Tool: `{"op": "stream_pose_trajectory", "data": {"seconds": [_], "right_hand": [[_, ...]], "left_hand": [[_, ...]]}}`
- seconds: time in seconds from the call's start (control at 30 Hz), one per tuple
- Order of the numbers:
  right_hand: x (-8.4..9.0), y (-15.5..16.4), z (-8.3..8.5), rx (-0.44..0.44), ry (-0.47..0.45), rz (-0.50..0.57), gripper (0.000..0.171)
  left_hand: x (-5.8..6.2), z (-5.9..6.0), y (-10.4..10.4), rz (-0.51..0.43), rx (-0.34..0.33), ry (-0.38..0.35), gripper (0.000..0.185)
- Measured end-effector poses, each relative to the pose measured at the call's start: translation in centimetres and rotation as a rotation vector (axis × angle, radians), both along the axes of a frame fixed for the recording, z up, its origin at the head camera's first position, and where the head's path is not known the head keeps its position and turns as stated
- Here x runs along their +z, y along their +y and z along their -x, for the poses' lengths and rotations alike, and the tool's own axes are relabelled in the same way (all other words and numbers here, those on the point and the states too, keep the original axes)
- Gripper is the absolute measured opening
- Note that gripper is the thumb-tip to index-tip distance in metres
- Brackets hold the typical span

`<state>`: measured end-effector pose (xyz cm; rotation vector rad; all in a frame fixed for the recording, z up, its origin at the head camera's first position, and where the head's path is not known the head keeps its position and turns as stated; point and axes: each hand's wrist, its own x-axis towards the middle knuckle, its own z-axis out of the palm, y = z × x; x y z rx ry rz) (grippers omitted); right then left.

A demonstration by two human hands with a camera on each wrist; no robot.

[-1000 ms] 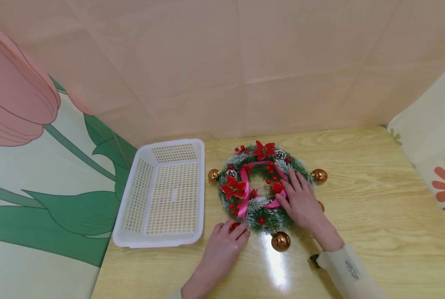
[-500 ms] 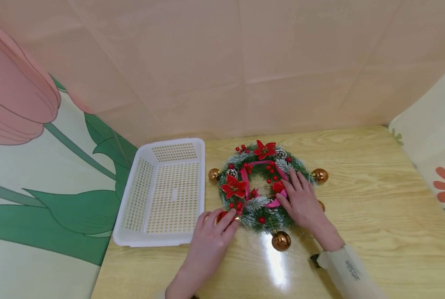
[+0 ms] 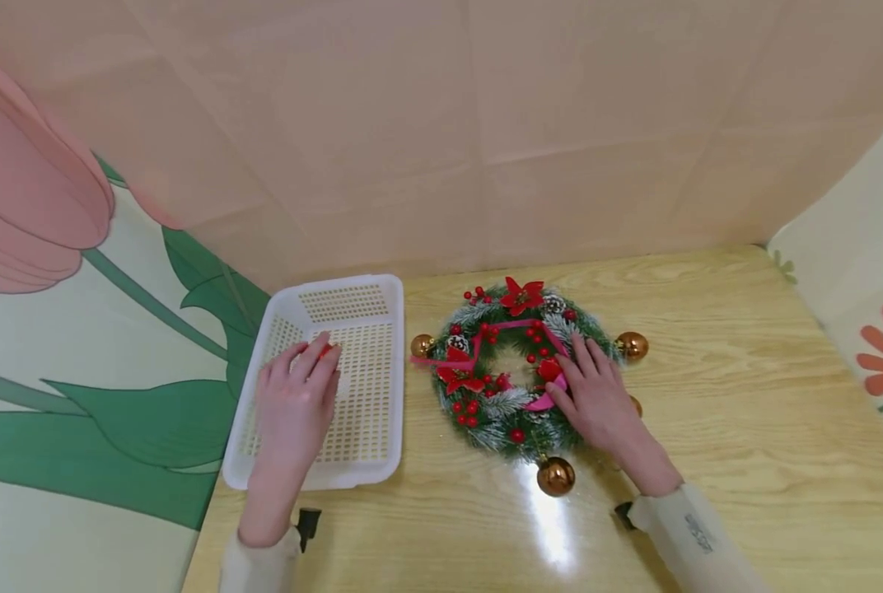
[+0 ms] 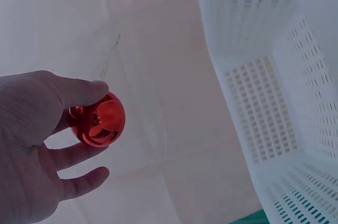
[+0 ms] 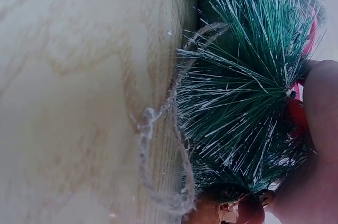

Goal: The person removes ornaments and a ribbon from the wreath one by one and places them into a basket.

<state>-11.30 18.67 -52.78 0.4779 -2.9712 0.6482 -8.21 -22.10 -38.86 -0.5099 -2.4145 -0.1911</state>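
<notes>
My left hand [image 3: 293, 403] is over the white basket [image 3: 397, 387] and pinches a shiny red ball ornament [image 4: 103, 121] between thumb and fingers. Only a sliver of that ball shows in the head view. On the table lies a green frosted Christmas wreath [image 3: 497, 432] with red poinsettias, berries, pine cones and a pink ribbon [image 3: 445, 362]. The ribbon's loose end sticks out past the wreath's left side. My right hand [image 3: 597, 399] rests on the wreath's right side, fingers extended. In the right wrist view, a twine loop [image 5: 174, 145] hangs by the wreath's edge.
Copper-coloured balls hang around the wreath, such as the front copper ball [image 3: 556, 476] and the right copper ball [image 3: 632, 345]. A pink-beige sheet [image 3: 412, 148] covers the wall behind the wooden table [image 3: 753, 395]. A flower-printed panel [image 3: 145, 346] borders the left side.
My left hand has taken the red ball from the wreath's lower left and carried it left over the basket. The pink ribbon's end has swung out leftward. My right hand has stayed put.
</notes>
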Motion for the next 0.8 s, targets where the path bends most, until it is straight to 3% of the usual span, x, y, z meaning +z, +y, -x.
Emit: {"op": "stream_pose_trajectory", "data": {"seconds": [0.33,0.6,0.8], "right_hand": [[0.1,-0.2,0.0,-0.002,-0.003,0.001,0.061],[0.2,-0.2,-0.1,0.0,0.009,0.01,0.06],[0.2,-0.1,-0.1,0.003,0.005,0.008,0.06]], "left_hand": [[0.0,1.7,-2.5,-0.006,0.092,-0.023,0.03],[-0.9,2.9,-3.9,-0.004,0.128,-0.03,0.027],[-1.7,4.1,-5.2,0.009,0.209,-0.122,0.032]]}}
